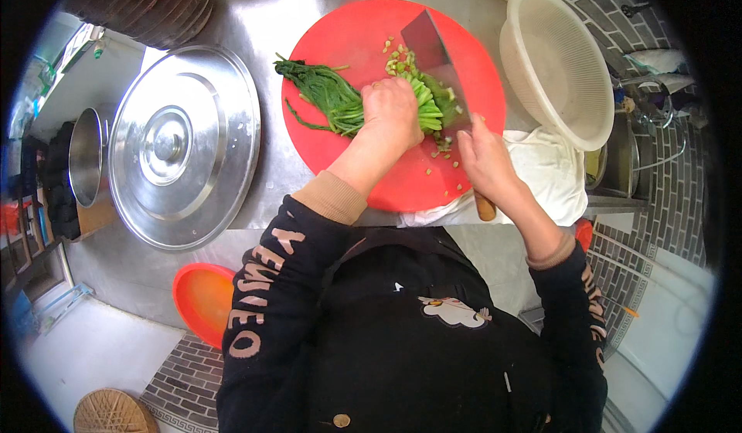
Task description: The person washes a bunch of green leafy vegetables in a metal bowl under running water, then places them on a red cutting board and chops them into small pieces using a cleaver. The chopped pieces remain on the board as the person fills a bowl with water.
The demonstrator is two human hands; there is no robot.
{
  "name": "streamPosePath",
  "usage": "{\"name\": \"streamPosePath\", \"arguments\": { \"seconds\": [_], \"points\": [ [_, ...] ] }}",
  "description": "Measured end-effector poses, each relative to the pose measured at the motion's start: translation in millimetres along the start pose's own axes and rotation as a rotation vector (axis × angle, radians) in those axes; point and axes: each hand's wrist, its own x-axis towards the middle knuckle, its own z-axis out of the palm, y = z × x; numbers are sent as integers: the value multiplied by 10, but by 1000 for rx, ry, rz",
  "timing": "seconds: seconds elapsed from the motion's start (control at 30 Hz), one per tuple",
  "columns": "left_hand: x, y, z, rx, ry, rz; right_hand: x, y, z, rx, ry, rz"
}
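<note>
My left hand (392,111) presses down on a bunch of leafy green vegetables (333,97), gripping its stalks. The dark leaves spread out to the left and the pale cut stalk ends face right. In my right hand (486,154) is the wooden handle of a cleaver (437,53). Its broad blade stands just to the right of the cut ends, slightly blurred. Small chopped stalk pieces (400,62) lie by the blade and beyond the bunch, with a few nearer me. All of this rests on a round red cutting board (394,187).
On the steel counter (272,160), a large round metal lid (185,149) lies left of the board. A white plastic strainer basket (556,68) stands right, above a white cloth (545,178). Stacked brown containers (139,4) occupy the back left. A red basin (203,302) sits lower left.
</note>
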Motion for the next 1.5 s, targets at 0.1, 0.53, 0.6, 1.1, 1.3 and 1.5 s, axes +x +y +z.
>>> {"name": "streamPosePath", "arguments": {
  "seconds": [0.1, 0.53, 0.6, 1.1, 1.3, 1.5],
  "points": [
    [1, 3, -24, 7, -49, 2, -161, -56, -185, 10, -16, 67],
    [47, 2, 7, 11, -68, 11, -181, -72, -238, 116, -251, 145],
    [49, 12, 38, 6, -3, 2, -15, -2, -93, 85, -222, 104],
    [-46, -83, -112, 27, -88, -12, 136, 109, 45, -62, -57, -12],
    [-18, -22, -29, 62, -103, -23, -13, 9, -334, -69, -108, 4],
    [3, -34, -38, 80, -125, -7, 154, -70, -490, -11, -221, 42]
  ]
}}
